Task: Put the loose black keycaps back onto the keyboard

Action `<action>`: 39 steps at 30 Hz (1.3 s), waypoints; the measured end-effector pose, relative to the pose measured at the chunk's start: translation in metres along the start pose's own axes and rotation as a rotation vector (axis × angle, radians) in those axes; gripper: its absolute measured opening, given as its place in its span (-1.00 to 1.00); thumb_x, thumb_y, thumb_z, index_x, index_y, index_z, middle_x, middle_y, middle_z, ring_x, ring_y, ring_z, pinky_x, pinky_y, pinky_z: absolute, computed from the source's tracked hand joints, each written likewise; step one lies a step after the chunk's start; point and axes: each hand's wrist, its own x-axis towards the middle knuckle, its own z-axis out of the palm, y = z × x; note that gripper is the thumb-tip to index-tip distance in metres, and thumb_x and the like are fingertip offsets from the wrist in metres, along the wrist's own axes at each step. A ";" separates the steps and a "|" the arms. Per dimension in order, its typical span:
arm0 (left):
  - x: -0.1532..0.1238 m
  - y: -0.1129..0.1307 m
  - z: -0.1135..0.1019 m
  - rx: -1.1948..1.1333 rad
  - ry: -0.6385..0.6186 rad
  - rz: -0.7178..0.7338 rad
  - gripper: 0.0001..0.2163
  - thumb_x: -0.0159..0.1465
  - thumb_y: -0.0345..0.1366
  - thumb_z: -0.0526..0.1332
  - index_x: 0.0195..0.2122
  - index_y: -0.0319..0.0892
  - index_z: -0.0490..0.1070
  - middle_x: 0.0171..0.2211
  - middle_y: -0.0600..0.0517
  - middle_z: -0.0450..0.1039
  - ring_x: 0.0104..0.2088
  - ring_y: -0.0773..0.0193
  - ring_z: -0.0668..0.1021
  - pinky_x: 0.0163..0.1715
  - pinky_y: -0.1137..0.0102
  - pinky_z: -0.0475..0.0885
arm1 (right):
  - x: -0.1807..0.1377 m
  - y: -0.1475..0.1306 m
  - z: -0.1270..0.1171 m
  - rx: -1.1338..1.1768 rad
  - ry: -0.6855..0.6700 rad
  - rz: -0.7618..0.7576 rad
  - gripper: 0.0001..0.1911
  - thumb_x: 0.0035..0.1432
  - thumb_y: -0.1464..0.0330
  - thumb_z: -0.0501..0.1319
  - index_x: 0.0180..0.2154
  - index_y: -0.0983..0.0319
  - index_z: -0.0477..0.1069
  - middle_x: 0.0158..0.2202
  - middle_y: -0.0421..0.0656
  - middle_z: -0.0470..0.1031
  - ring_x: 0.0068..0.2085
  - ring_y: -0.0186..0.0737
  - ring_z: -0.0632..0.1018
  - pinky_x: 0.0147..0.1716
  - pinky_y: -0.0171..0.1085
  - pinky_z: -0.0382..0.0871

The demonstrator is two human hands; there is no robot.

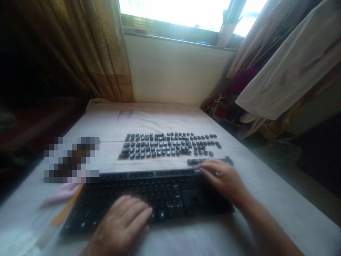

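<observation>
A black keyboard (160, 192) lies along the near part of a cloth-covered surface. Most of its key positions look stripped of caps. My left hand (125, 220) rests over the keyboard's front edge, fingers together on top and thumb low at the edge. Over the far right corner is my right hand (222, 177), thumb and forefinger closed together beside a short row of keycaps (193, 161). What sits between those fingertips is too blurred to make out. Beyond the keyboard, many loose black keycaps (157, 145) lie in rows.
A pixelated patch (71, 160) hides something dark at the left. Near it lie a pink cloth (64, 193) and an orange strip (68, 206) by the keyboard's left end. A curtain (106, 53), a window (173, 14) and hanging clothes (287, 67) surround the far side.
</observation>
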 end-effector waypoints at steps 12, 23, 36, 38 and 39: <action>0.000 -0.001 -0.005 0.010 -0.057 0.018 -0.77 0.43 -0.34 0.04 -0.09 -0.11 0.51 -0.21 0.02 0.57 -0.14 0.24 0.56 0.06 0.27 0.36 | 0.055 0.026 0.006 -0.188 -0.206 0.105 -0.89 0.12 0.38 0.31 -0.35 0.08 0.64 -0.24 -0.16 0.65 -0.23 -0.12 0.63 -0.21 -0.19 0.47; 0.012 -0.005 -0.015 0.042 -0.155 0.106 -0.78 0.42 -0.38 0.08 -0.10 -0.15 0.52 -0.18 0.02 0.58 -0.13 0.26 0.56 0.02 0.32 0.38 | 0.050 0.025 0.022 -0.173 -0.263 0.063 -0.87 0.12 0.36 0.35 -0.25 0.09 0.65 -0.12 -0.10 0.61 -0.11 -0.05 0.60 -0.07 -0.11 0.46; 0.004 0.000 -0.010 -0.029 -0.109 0.000 -0.77 0.43 -0.37 0.05 -0.07 -0.13 0.50 -0.18 0.00 0.57 -0.11 0.23 0.54 0.10 0.23 0.34 | 0.050 0.020 0.032 -0.201 -0.232 -0.004 -0.87 0.17 0.39 0.29 -0.30 0.11 0.64 -0.12 -0.10 0.61 -0.09 -0.08 0.58 -0.08 -0.14 0.45; 0.004 0.001 -0.010 -0.027 -0.125 -0.015 -0.78 0.42 -0.36 0.06 -0.07 -0.13 0.50 -0.18 0.00 0.57 -0.11 0.22 0.54 0.09 0.21 0.34 | 0.050 0.016 0.033 -0.200 -0.222 -0.018 -0.86 0.18 0.41 0.27 -0.31 0.12 0.63 -0.12 -0.10 0.61 -0.08 -0.08 0.58 -0.07 -0.14 0.44; 0.004 0.001 -0.010 -0.025 -0.136 -0.015 -0.78 0.42 -0.36 0.06 -0.07 -0.13 0.50 -0.18 -0.01 0.57 -0.11 0.21 0.54 0.08 0.21 0.35 | 0.050 0.014 0.033 -0.197 -0.220 -0.025 -0.85 0.19 0.42 0.26 -0.31 0.13 0.62 -0.11 -0.10 0.61 -0.08 -0.09 0.57 -0.06 -0.14 0.44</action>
